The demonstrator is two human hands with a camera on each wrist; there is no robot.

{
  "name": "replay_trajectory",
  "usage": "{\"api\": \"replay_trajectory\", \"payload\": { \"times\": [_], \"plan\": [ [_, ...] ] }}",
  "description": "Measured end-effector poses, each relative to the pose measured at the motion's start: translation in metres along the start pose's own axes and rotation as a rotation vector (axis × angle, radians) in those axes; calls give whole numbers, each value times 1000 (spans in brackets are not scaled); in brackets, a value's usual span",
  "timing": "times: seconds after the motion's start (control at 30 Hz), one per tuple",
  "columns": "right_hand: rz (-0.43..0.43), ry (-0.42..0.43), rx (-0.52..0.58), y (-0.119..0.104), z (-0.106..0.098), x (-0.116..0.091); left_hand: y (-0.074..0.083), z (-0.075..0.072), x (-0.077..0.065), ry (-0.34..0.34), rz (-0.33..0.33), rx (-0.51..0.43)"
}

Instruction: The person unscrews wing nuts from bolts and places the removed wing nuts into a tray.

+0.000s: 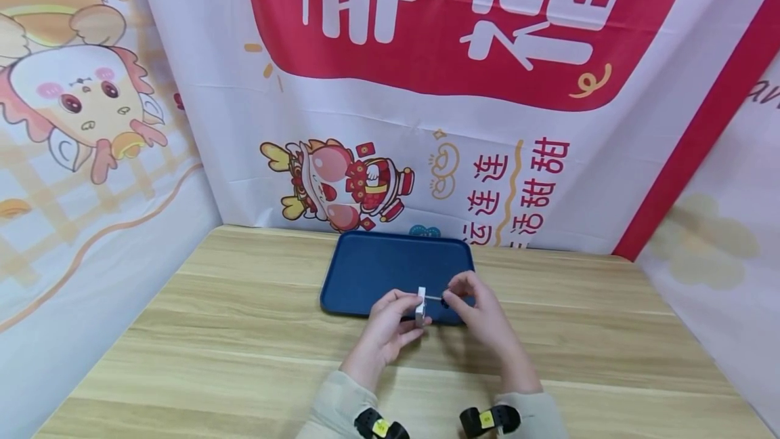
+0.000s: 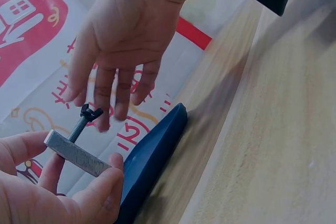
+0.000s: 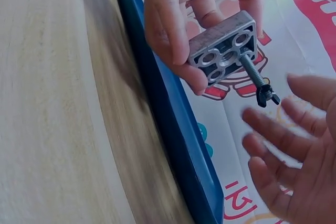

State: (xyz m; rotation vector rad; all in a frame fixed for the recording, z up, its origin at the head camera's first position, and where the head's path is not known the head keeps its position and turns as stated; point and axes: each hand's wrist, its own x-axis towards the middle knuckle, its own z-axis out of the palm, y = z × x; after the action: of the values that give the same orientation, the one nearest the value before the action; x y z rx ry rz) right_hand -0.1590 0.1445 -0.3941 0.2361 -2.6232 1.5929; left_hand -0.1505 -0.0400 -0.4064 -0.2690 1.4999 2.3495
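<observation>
Low in the middle of the head view, the left hand (image 1: pixel 393 320) grips a small grey rectangular metal block (image 3: pixel 224 55) by its edges, thumb on one side and fingers curled round the other, which leaves the drilled face of the block free and turned toward the other hand. A threaded steel bolt with a dark wing-shaped head (image 3: pixel 258 81) stands out of the block's centre hole; holding the block by its rim keeps this bolt reachable from the side. The right hand (image 1: pixel 478 307) is just beside the wing head, fingers spread and relaxed, holding nothing; in the right wrist view its fingertips (image 3: pixel 251 116) sit slightly apart from the wing head, not touching it. In the left wrist view the same hand hangs above the bolt, with one fingertip close to the head. Both hands and the block are held over the near edge of a dark blue plastic tray with rounded corners (image 1: pixel 365 269), which lies on the pale wood-grain worktop (image 1: pixel 213 344), so the block is above the tray's rim rather than resting in it.
</observation>
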Motion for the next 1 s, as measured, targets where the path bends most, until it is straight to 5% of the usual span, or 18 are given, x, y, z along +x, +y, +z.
{"api": "replay_trajectory", "payload": {
  "times": [0.5,1.0],
  "plan": [
    [258,65,314,-7,3,2,0,2,1,12,-6,9],
    [308,64,334,-7,4,2,1,0,1,8,9,2]
  ]
}}
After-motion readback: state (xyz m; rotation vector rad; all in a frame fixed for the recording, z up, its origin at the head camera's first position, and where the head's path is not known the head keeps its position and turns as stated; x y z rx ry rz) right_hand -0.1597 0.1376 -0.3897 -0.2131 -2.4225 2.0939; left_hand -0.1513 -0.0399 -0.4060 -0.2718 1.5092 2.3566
